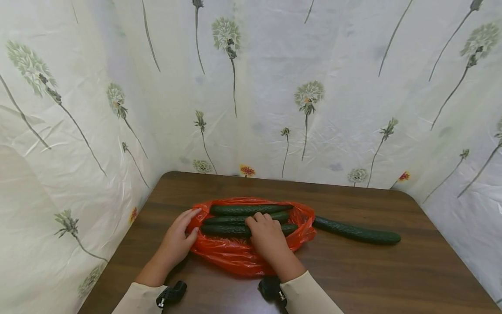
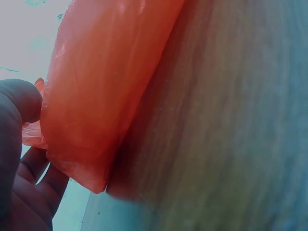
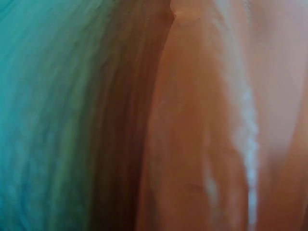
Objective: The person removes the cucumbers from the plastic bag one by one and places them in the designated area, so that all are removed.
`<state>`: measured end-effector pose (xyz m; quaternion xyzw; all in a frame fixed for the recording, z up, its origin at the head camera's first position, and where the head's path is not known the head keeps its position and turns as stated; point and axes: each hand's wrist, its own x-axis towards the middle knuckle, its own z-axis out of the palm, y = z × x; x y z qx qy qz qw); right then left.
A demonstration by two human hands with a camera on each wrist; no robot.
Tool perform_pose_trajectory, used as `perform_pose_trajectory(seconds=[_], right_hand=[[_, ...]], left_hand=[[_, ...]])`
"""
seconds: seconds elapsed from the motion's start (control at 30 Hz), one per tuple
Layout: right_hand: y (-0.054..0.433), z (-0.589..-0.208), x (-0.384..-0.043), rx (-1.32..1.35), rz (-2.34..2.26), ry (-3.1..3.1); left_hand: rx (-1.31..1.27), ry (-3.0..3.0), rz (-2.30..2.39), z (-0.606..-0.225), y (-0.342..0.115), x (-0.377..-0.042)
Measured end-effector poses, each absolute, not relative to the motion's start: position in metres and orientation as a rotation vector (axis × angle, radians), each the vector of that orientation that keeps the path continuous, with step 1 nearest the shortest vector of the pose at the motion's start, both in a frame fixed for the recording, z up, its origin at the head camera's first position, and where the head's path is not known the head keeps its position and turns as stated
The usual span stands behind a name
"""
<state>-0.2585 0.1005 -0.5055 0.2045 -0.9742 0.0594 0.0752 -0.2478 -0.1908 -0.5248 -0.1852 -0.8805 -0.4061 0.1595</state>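
A red plastic bag (image 1: 235, 261) lies on the table with its mouth spread open. Inside it, three dark green cucumbers are visible side by side: a back one (image 1: 251, 210), a middle one (image 1: 227, 221) and a front one (image 1: 225, 231). My right hand (image 1: 268, 237) reaches over the front cucumber, its fingers curled onto the middle cucumber; the fingertips are partly hidden. At the bag's left end, my left hand (image 1: 178, 237) holds the rim, and the left wrist view shows red plastic between thumb and fingers. Blurred red plastic fills much of the right wrist view.
Another cucumber (image 1: 358, 232) lies on the brown wooden table (image 1: 353, 274), its left end against the bag's right side. Floral sheeting (image 1: 259, 87) hangs behind the table and along both sides. Black wrist devices (image 1: 172, 293) sit by both sleeves.
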Motion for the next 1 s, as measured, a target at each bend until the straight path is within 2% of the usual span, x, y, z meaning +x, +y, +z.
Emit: perform_pose_trajectory(seconds=[1.0], right_hand=[[0.102,-0.5096,-0.2563,0.679,0.078,-2.819]], left_hand=[[-0.522,-2.513,-1.166,-0.5247,-0.1915,-0.2476]])
